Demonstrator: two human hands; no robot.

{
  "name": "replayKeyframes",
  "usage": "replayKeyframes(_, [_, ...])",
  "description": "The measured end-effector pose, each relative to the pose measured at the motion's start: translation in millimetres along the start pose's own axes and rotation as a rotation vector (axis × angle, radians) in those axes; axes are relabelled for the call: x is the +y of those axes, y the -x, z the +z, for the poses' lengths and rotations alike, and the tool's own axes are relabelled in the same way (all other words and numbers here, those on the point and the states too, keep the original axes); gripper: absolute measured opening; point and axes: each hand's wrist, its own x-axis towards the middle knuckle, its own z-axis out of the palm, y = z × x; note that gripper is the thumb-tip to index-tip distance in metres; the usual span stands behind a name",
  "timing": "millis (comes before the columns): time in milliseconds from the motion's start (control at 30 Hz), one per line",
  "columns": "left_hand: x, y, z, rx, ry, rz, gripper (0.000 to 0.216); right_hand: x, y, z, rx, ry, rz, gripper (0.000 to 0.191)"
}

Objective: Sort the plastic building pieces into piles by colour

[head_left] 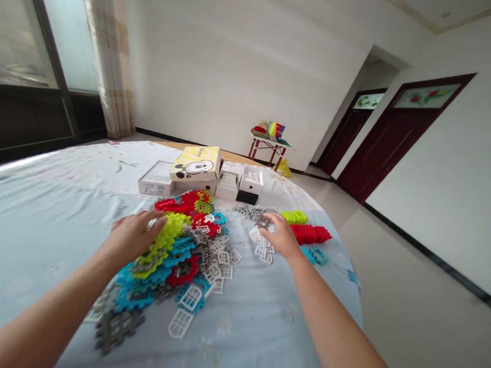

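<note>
My left hand (135, 235) is at the left side of a heap of plastic building pieces, its fingers curled and its thumb against the lime-green notched pieces (163, 240). Something pale shows between thumb and forefinger, too small to name. On the right, my right hand (282, 238) pinches a grey notched building piece (263, 220) between thumb and fingers. Below that hand lie several white lattice window pieces (261, 252). Blue notched pieces (137, 288), red notched pieces (184, 270) and more white windows (180, 323) spread through the main heap.
Sorted groups sit right of my right hand: lime-green pieces (295, 217), red pieces (311, 234) and blue pieces (316, 256). Behind the heap stand a yellow cartoon box (196, 162) and several white boxes (227, 185). A patterned cloth (256, 330) covers the round table.
</note>
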Motion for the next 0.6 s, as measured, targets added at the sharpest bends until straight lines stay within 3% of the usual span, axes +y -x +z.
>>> replayKeyframes(167, [4, 2, -1, -0.079, -0.058, 0.093, 0.047, 41, -44, 7, -0.029, 0.175, 0.123, 0.039])
replayKeyframes(333, [3, 3, -8, -0.166, -0.053, 0.109, 0.052, 51, -69, 25, -0.077, 0.189, 0.143, 0.041])
replayKeyframes(467, [1, 4, -19, -0.121, -0.006, 0.105, 0.053, 49, -65, 32, -0.028, 0.16, 0.11, 0.043])
replayKeyframes(600, [7, 8, -28, -0.076, 0.023, 0.079, 0.052, 39, -39, 26, 0.031, 0.058, 0.059, 0.034])
